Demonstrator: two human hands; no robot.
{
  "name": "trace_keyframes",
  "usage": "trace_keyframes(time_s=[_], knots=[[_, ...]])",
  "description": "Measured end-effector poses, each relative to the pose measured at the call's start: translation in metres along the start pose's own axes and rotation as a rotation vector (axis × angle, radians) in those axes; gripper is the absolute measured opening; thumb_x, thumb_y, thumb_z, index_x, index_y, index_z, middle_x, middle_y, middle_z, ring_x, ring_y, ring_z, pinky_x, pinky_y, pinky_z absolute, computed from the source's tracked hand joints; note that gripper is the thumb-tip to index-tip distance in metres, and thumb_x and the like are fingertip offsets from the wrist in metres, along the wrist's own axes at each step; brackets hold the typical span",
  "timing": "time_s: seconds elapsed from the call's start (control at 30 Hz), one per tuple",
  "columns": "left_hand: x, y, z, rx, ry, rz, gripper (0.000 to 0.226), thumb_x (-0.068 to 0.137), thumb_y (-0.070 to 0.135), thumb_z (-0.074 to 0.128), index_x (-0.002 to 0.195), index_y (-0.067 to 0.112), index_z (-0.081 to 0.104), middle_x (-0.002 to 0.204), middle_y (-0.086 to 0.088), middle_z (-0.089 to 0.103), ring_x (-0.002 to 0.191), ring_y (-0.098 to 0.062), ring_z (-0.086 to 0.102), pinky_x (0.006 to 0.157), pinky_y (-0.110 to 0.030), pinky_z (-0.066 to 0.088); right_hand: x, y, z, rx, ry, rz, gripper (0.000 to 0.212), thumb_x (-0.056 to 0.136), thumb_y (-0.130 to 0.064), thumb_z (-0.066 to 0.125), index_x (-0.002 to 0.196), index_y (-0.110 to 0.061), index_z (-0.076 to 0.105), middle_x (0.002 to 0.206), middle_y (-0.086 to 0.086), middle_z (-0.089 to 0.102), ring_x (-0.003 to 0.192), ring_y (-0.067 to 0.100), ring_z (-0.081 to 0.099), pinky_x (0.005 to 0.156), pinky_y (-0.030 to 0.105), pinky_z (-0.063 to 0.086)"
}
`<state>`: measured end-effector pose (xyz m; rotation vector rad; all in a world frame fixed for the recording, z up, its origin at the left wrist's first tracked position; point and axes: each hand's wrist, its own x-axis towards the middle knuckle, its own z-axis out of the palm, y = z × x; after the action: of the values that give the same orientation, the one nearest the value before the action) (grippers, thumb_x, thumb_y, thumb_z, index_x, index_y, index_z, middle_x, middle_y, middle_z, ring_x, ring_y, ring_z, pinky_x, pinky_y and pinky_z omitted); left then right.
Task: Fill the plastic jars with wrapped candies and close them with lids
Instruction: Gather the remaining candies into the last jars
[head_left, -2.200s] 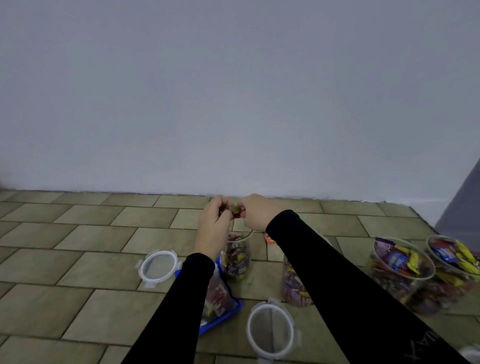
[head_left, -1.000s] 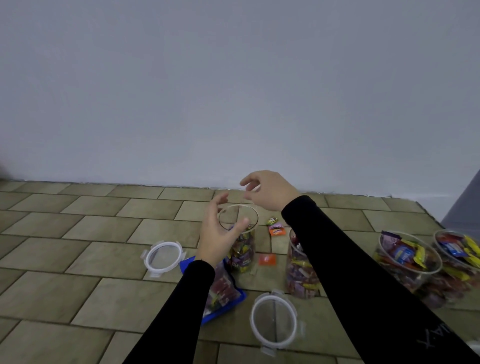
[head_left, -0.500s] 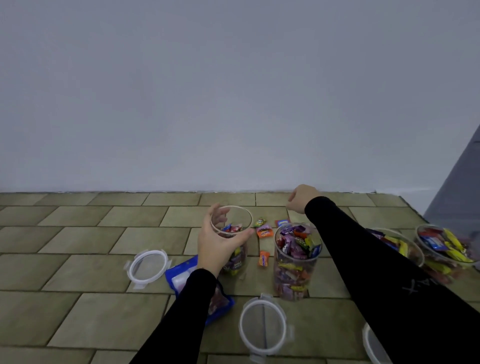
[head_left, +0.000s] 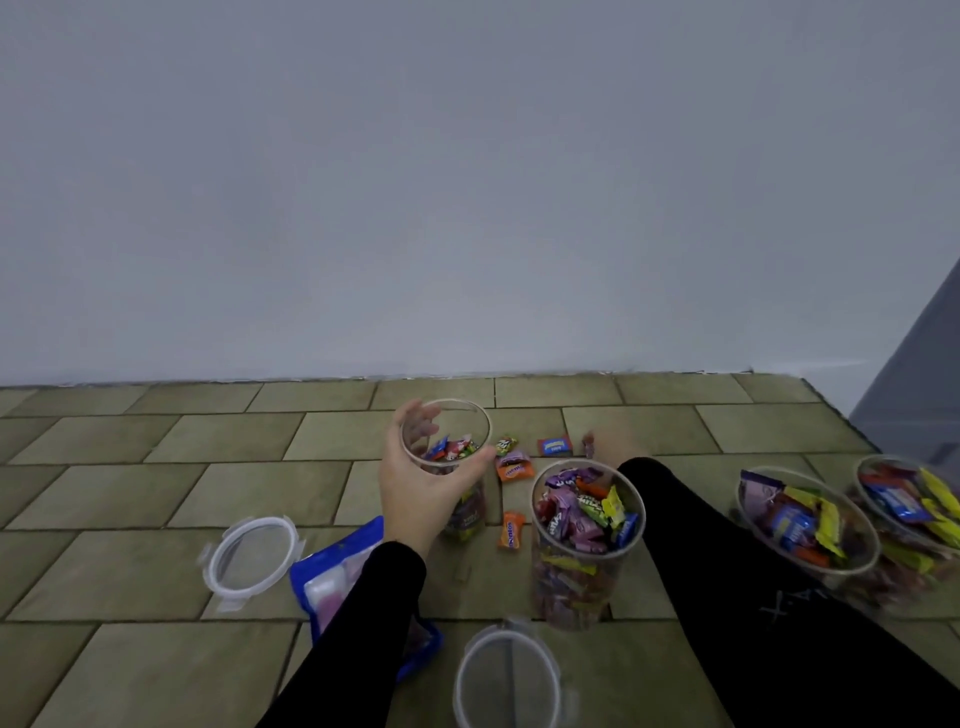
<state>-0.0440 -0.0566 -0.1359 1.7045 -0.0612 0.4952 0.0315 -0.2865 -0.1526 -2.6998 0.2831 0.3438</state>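
My left hand (head_left: 415, 491) grips a clear plastic jar (head_left: 470, 415) near its rim; the jar stands on the tiled floor, partly filled with wrapped candies. My right hand (head_left: 615, 441) is low on the floor beyond a second jar (head_left: 584, 582) that is full to the rim. That hand is blurred beside a small purple candy (head_left: 588, 445), and its fingers cannot be made out. Loose candies lie between the jars: a red-blue one (head_left: 554, 446), an orange one (head_left: 511, 530) and an orange-purple pair (head_left: 514, 465).
Two clear lids lie on the floor, one at the left (head_left: 254, 556) and one near the front (head_left: 506, 675). A blue candy bag (head_left: 332, 577) lies under my left forearm. Two more filled jars (head_left: 810, 535) (head_left: 914, 512) stand at the right. A wall rises behind.
Both hands were together above the jar with a candy. My right hand has since swung right and down to the floor behind the full jar. My left hand has taken hold of the jar.
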Motion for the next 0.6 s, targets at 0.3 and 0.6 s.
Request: trace_keyframes(time_s=[0.3, 0.6], knots=[[0.011, -0.006, 0.005, 0.013, -0.007, 0.010, 0.090, 0.054, 0.050, 0.084, 0.131, 0.029, 0.042, 0.121, 0.014, 0.059, 0.112, -0.008, 0.056, 0.098, -0.038, 0.049, 0.003, -0.008, 0.033, -0.206, 0.027, -0.383, 0.075, 0.090, -0.050, 0.054, 0.151, -0.035, 0.012, 0.154, 0.010, 0.014, 0.141, 0.029, 0.019, 0.114, 0.045, 0.020], [0.019, -0.008, 0.010, 0.023, 0.005, 0.010, 0.085, 0.056, 0.047, 0.083, 0.130, 0.031, 0.043, 0.120, 0.016, 0.059, 0.111, -0.006, 0.056, 0.098, -0.038, 0.049, 0.019, -0.016, 0.049, -0.170, -0.043, -0.467, 0.100, 0.073, -0.064, 0.067, 0.150, -0.038, 0.009, 0.159, 0.004, -0.004, 0.146, 0.030, -0.010, 0.116, 0.057, 0.004]])
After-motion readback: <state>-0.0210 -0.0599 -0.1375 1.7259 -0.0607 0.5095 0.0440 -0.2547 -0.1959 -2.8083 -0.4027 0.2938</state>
